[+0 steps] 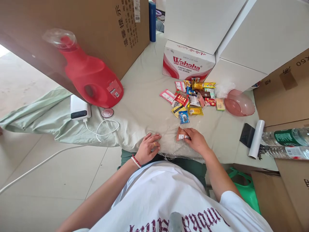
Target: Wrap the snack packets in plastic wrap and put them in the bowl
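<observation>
My right hand (196,140) is closed on a small brown snack packet (180,134) close to the table's near edge. Flat on the cloth to its left rests my left hand (148,148), fingers stretched out, a ring on one finger and nothing held. Beyond the right hand lies a loose pile of wrapped snacks. A blue packet (184,117) and a yellow packet (195,111) are on its near side, a red packet (181,98) in the middle, and a pink-and-white packet (167,96) on the left. A pinkish clear bowl (243,108) stands right of the pile.
A red detergent jug (94,77) and a white power bank (79,109) with a cable are at left. Behind the pile is a Wahaba-style water carton (178,69). Plastic bottles (289,137) and a white roll (256,138) lie right. Large cardboard boxes (96,25) flank the table.
</observation>
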Available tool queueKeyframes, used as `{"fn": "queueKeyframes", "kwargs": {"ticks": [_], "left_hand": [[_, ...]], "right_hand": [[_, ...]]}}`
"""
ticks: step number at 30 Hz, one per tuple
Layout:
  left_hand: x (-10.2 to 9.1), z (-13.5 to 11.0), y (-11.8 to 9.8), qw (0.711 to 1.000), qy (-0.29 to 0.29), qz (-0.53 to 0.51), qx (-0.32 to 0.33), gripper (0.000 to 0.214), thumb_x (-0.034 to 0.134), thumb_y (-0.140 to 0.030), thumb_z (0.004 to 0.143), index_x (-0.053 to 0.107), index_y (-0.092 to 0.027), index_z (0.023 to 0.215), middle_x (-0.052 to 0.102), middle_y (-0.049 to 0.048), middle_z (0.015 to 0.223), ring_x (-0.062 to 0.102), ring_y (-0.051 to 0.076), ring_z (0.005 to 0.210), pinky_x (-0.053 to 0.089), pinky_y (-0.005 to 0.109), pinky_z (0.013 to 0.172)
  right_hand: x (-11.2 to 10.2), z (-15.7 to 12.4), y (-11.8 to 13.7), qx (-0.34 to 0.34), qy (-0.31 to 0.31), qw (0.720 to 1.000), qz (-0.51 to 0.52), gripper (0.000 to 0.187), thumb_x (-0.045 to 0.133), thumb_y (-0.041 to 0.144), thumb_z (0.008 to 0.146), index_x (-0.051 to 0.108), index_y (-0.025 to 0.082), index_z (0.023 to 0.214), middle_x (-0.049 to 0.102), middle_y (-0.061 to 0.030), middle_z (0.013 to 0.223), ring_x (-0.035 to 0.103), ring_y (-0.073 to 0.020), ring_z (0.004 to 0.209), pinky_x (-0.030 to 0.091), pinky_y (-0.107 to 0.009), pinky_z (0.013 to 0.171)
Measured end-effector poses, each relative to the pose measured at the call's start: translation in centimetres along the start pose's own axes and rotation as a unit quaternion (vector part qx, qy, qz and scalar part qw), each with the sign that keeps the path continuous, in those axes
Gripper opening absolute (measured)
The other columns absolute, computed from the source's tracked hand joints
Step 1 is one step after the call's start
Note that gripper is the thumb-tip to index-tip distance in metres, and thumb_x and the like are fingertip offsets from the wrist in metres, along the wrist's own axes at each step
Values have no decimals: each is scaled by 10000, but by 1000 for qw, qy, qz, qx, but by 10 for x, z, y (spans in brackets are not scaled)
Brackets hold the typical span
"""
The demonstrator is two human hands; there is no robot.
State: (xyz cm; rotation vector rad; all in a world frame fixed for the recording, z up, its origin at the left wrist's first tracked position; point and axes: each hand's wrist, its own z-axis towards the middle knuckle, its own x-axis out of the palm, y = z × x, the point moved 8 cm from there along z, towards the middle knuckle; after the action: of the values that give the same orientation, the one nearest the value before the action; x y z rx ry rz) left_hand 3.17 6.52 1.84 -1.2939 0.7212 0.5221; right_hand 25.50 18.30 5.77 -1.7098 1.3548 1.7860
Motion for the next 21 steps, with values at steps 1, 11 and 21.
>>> {"fn": "queueKeyframes", "kwargs": {"ticks": [1,11,21], "left_hand": [[1,0,0,1000,-1,6,5,234,522,-305,963,744,-247,917,693,67,1448,583,263,1414,317,580,1269],[-1,-4,2,999,25,-2,30,674,494,-93,635,599,-218,1289,589,98,1565,524,240,1478,266,533,1315],[2,-11,3,992,52,113,28,522,596,-319,928,576,-225,1441,461,156,1662,506,298,1491,313,554,1290]], "right_hand": [[-8,-2,-2,-5,-16,1000,15,475,643,183,933,629,227,1406,693,-108,1336,659,-278,1180,542,-421,1003],[19,28,30,-59,24,998,26,560,660,166,921,577,175,1475,615,-160,1456,573,-298,1345,465,-479,1157],[13,-60,5,-150,-15,983,109,839,707,541,962,311,328,1671,428,-157,1645,437,-330,1511,441,-580,1214]]}}
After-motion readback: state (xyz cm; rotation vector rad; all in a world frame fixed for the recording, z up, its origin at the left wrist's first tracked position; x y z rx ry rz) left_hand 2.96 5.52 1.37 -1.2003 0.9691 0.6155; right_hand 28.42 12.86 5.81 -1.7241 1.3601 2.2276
